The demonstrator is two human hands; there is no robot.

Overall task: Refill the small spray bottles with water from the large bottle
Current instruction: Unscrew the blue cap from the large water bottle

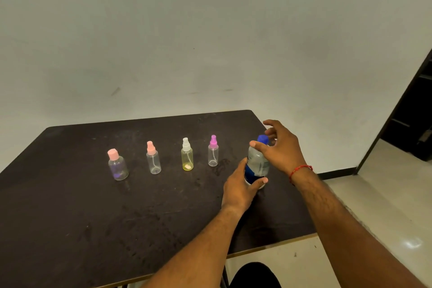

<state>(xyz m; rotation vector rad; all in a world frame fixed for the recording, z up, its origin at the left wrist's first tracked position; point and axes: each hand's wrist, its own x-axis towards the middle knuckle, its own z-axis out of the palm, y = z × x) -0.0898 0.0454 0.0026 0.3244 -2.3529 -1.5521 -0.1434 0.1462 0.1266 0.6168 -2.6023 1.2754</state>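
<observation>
Saw a blue cap (263, 139) on the clear large bottle (258, 163) with a blue-and-white label (250, 172), a pink-capped bottle (118, 167) tinted purple, a pink-sprayer bottle (154, 162), a yellow bottle (187, 159) topped white, a magenta-topped bottle (213, 155), a dark brown table (93, 217), a red wrist thread (300, 168).

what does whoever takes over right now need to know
Left hand grips the big bottle low down; it stands upright on the table.
Right hand is spread around the blue cap, with no clear grip; the cap is on.
Four small bottles stand in a row to the person's left, all capped: pink lid, pink sprayer, white sprayer, magenta sprayer.
Done: nothing poured, as far as shows.
Left: uncap the big bottle, open each small one, fill, recap.
</observation>
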